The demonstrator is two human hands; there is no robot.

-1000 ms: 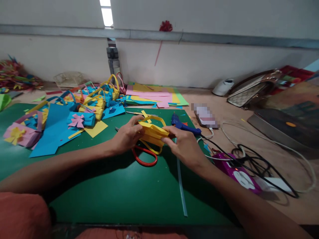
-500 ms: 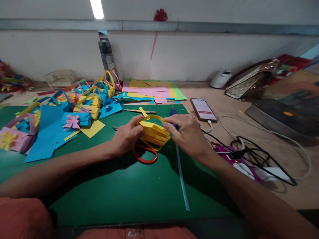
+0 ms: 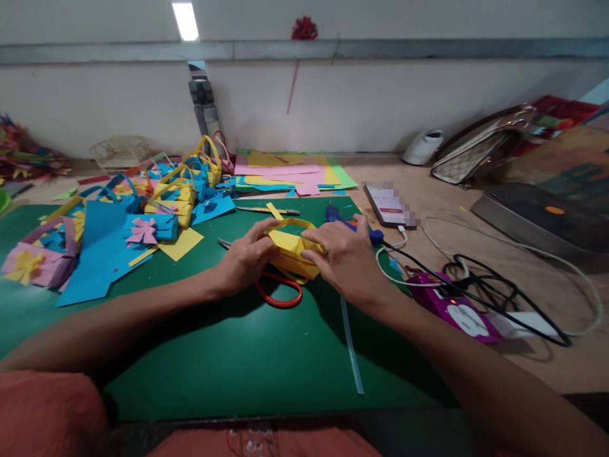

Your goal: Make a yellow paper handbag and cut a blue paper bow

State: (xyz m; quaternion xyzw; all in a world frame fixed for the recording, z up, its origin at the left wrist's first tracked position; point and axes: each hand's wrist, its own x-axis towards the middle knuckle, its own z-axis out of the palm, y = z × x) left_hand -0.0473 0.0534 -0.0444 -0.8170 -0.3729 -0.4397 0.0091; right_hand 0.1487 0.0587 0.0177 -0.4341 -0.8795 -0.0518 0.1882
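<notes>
Left hand (image 3: 243, 260) and right hand (image 3: 349, 259) both pinched the yellow basket (image 3: 288, 242), and one squeeze too hard could have buckled its paper!

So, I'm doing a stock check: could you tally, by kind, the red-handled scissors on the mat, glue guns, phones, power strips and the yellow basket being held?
Red-handled scissors: 1 pair, partly hidden
Glue gun: 1, partly hidden
Phone: 1
Power strip: 1
Yellow basket: 1
Total: 5
</notes>
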